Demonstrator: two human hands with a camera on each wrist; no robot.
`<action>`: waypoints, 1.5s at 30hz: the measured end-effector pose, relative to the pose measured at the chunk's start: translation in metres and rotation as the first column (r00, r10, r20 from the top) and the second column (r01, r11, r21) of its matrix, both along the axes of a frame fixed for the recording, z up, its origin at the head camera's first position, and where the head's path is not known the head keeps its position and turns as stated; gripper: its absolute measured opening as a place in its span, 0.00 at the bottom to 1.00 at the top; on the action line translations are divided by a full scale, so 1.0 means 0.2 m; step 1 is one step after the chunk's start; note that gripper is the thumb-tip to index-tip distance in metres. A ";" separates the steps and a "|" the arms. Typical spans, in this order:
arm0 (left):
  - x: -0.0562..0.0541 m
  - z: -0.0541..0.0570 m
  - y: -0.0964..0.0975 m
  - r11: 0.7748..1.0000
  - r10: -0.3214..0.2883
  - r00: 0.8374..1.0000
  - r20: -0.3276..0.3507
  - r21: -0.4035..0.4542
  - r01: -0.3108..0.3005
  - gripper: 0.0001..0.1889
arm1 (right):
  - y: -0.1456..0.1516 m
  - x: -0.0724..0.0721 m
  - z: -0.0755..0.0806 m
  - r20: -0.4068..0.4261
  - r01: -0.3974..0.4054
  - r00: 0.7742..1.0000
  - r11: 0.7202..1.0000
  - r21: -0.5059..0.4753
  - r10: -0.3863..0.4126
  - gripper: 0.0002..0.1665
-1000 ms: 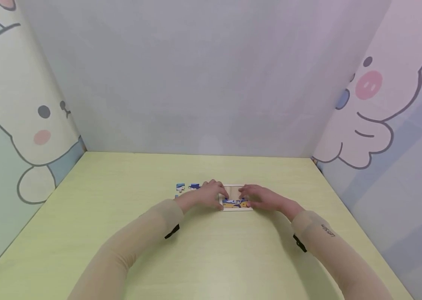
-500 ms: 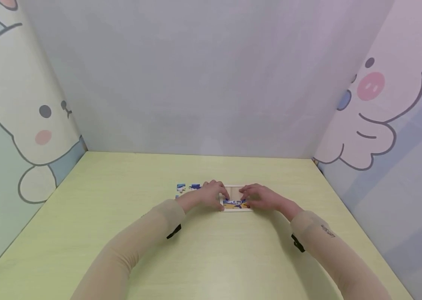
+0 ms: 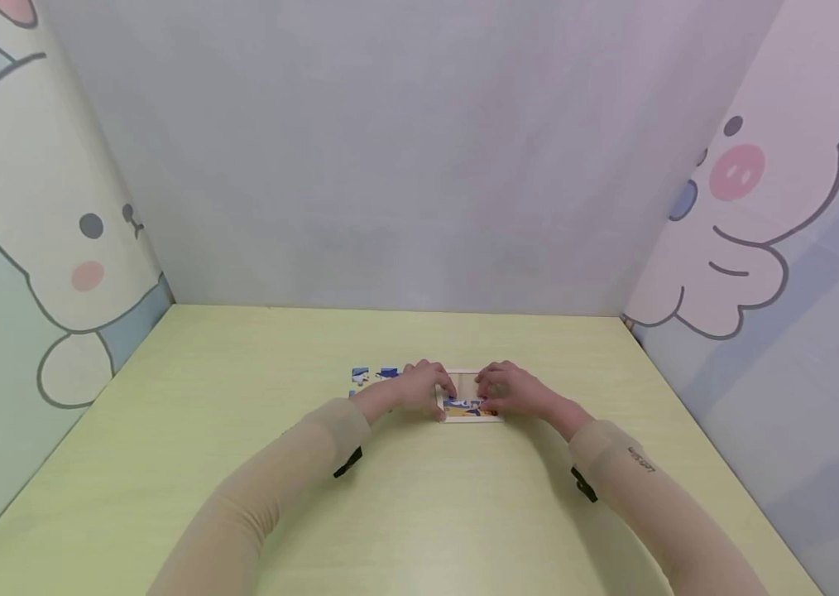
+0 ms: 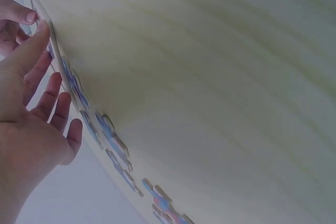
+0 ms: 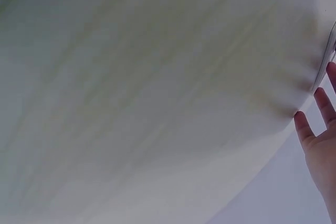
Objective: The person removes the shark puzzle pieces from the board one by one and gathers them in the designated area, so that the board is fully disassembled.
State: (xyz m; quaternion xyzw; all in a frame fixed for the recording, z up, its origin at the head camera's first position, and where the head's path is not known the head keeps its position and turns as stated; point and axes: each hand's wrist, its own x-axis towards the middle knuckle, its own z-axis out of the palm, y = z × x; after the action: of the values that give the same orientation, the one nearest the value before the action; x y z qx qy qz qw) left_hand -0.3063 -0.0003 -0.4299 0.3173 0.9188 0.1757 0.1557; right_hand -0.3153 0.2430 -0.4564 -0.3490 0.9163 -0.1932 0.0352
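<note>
A shallow wooden puzzle tray (image 3: 472, 420) lies on the table, with blue and orange jigsaw pieces (image 3: 458, 410) along its near part and bare wood behind them. My left hand (image 3: 415, 387) straddles the tray's left rail, thumb at the near corner and index finger inside. In the left wrist view, its other fingers curl loosely beside the tray edge (image 4: 51, 32). Over the tray's right side bends my right hand (image 3: 515, 391), thumb and index finger at the pieces there; I cannot tell whether it pinches one. Its outer fingers (image 5: 326, 106) touch down near the tray in the right wrist view.
Several loose jigsaw pieces (image 3: 360, 376) lie left of the tray, partly hidden by the left hand and forearm. They show as flat rows (image 4: 113, 140) in the left wrist view. The pale yellow table (image 3: 419, 513) meets a grey back wall (image 3: 405, 165) and cartoon-printed side panels.
The right hand's wrist and forearm have shifted slightly left, and its thumb has moved over the pieces at the tray's right side. The left hand stays at the left rail.
</note>
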 end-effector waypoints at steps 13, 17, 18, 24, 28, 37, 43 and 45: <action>0.00 -0.02 0.01 0.999 -0.031 0.999 -0.017 0.019 0.032 0.12 | 0.01 -0.03 -0.01 0.018 0.005 1.000 1.000 0.026 -0.005 0.24; -0.01 -0.03 0.03 0.998 -0.046 0.998 -0.032 0.040 0.047 0.12 | 0.02 -0.03 0.00 0.041 0.009 0.999 0.999 0.039 -0.011 0.28; -0.01 -0.03 0.03 0.998 -0.038 0.999 -0.027 0.049 0.040 0.13 | 0.02 -0.02 0.00 0.050 0.012 0.999 0.999 0.043 -0.015 0.29; -0.01 -0.03 0.03 0.997 -0.014 1.000 0.010 0.076 0.013 0.20 | 0.03 -0.01 0.00 0.077 0.010 0.997 0.999 0.050 -0.014 0.28; -0.01 -0.03 0.03 0.996 -0.028 1.000 -0.001 0.085 0.028 0.21 | 0.03 -0.01 0.00 0.095 0.023 0.995 0.999 0.047 -0.027 0.27; -0.01 -0.01 0.02 0.982 -0.015 0.998 0.068 0.187 0.002 0.11 | 0.02 -0.01 -0.01 0.105 0.038 0.993 0.997 0.067 -0.045 0.27; -0.01 0.00 0.01 0.970 -0.004 0.996 0.094 0.241 -0.019 0.08 | 0.01 -0.02 -0.01 0.113 0.035 0.993 0.998 0.058 -0.041 0.27; -0.01 -0.01 0.00 0.966 -0.009 0.995 0.098 0.256 -0.017 0.08 | 0.01 -0.02 -0.01 0.112 0.034 0.993 0.998 0.060 -0.041 0.27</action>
State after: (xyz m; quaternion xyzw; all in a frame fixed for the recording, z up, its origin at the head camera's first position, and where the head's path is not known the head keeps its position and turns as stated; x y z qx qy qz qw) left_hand -0.3092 0.0004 -0.4317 0.3240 0.8801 0.3089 0.1582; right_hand -0.3193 0.2455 -0.4590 -0.3192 0.9244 -0.1868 0.0934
